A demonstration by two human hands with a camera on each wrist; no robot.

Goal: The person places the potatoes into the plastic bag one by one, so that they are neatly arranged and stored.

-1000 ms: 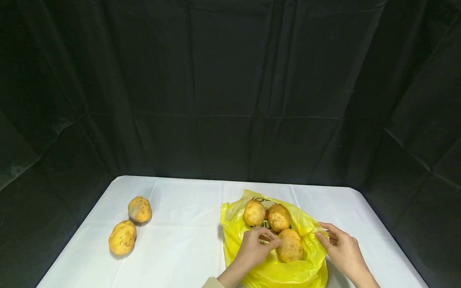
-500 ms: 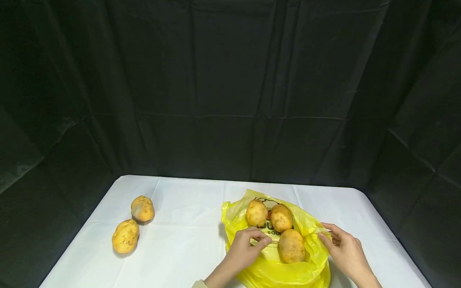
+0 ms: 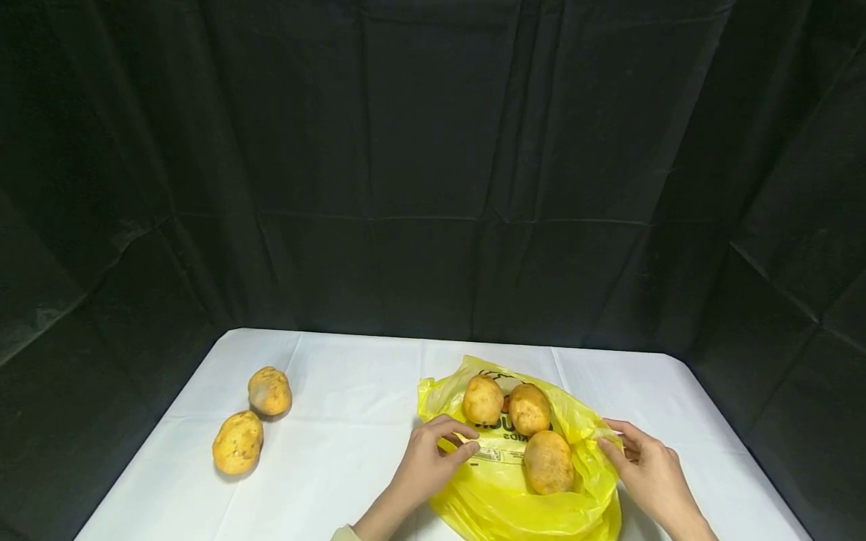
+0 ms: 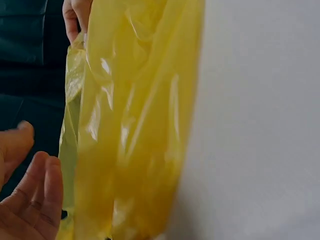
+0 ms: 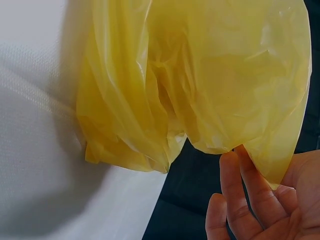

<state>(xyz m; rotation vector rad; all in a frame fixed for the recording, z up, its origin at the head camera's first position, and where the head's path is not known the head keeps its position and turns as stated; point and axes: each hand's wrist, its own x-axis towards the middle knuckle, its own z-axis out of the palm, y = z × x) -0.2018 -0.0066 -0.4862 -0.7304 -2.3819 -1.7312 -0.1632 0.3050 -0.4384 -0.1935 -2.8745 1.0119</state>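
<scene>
A yellow plastic bag [image 3: 501,488] with dark print lies spread open on the table, three potatoes inside it. Two of them, a smaller potato [image 3: 483,400] and another potato [image 3: 530,409], sit side by side at the back, while a larger potato [image 3: 549,462] rests nearer the front. My right hand [image 3: 646,469] pinches the bag's right edge between thumb and fingers; the right wrist view shows the yellow film [image 5: 270,170] caught there. Over the bag's left edge hovers my left hand [image 3: 429,458], thumb and fingers apart. In the left wrist view its fingers [image 4: 37,195] hold nothing.
Two more potatoes, a rear potato [image 3: 269,391] and a front potato [image 3: 238,443], lie on the left of the white-covered table [image 3: 331,421]. A black cloth [image 3: 433,165] hangs behind the table and along both sides.
My left hand has drawn back leftward from beside the larger potato to the bag's left edge. The larger potato stays in the bag. My right hand keeps its hold on the bag's edge.
</scene>
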